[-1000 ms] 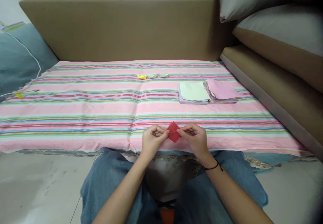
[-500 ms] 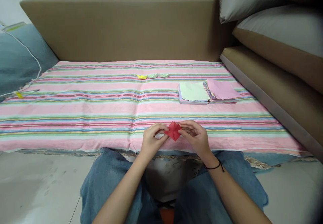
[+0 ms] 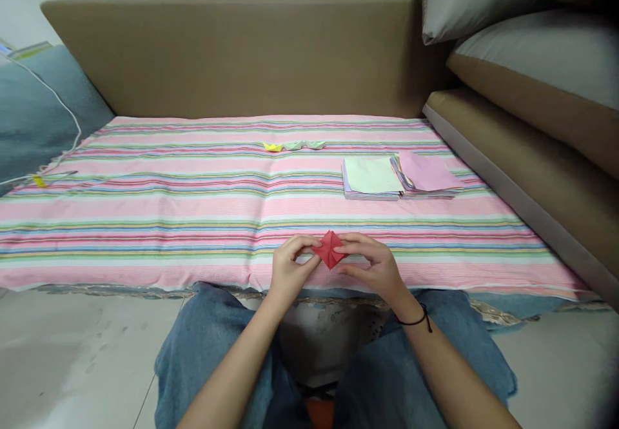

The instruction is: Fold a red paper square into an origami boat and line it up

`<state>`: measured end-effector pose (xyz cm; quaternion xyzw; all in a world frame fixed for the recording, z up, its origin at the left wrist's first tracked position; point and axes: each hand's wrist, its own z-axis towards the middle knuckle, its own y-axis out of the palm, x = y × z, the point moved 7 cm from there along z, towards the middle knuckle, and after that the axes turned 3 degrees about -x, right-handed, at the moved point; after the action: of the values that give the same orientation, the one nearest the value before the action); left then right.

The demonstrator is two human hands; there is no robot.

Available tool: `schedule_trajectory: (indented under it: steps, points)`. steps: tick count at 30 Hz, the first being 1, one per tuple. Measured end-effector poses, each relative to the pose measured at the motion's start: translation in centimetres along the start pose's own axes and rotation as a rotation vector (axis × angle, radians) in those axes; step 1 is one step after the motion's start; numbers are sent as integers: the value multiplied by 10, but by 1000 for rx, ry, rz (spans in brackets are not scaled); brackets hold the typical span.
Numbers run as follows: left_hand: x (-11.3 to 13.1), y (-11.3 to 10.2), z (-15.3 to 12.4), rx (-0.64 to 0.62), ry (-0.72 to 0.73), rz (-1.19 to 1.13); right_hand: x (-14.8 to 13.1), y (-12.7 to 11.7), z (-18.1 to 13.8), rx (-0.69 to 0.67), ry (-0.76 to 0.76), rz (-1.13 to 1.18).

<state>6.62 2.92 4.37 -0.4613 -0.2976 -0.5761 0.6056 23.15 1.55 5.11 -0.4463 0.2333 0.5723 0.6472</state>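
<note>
A small red folded paper [image 3: 329,249] sits between my hands, just above the near edge of the striped cloth [image 3: 193,203]. My left hand [image 3: 289,268] pinches its left corner with thumb and fingertips. My right hand [image 3: 374,264] pinches its right side, fingers curled over the paper. A black band circles my right wrist. Both hands hover low over the cloth, in front of my knees in blue jeans.
Two stacks of coloured paper sheets [image 3: 399,176] lie at the right middle of the cloth. Three small folded paper pieces [image 3: 293,146], yellow and pale green, sit farther back. Brown cushions [image 3: 532,126] rise on the right. A white cable [image 3: 53,97] runs at the left.
The red paper has been pressed flatter and smaller between my fingers, and both hands have closed in and shifted slightly on it.
</note>
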Motion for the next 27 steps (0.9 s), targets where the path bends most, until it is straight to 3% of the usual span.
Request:
schedule_trajectory:
  steps: [9, 13, 19, 27]
  points:
    - [-9, 4, -2, -3, -95, -139, -5, 1, -3, 27, -93, -105]
    - [-8, 5, -1, -30, -97, -132, -3, 1, -2, 42, -61, -70]
    - [-3, 5, 1, -53, -92, -107, 12, -2, -5, 167, 125, 103]
    - [-1, 4, 2, -67, -58, -31, 10, -4, -4, 140, 111, 82]
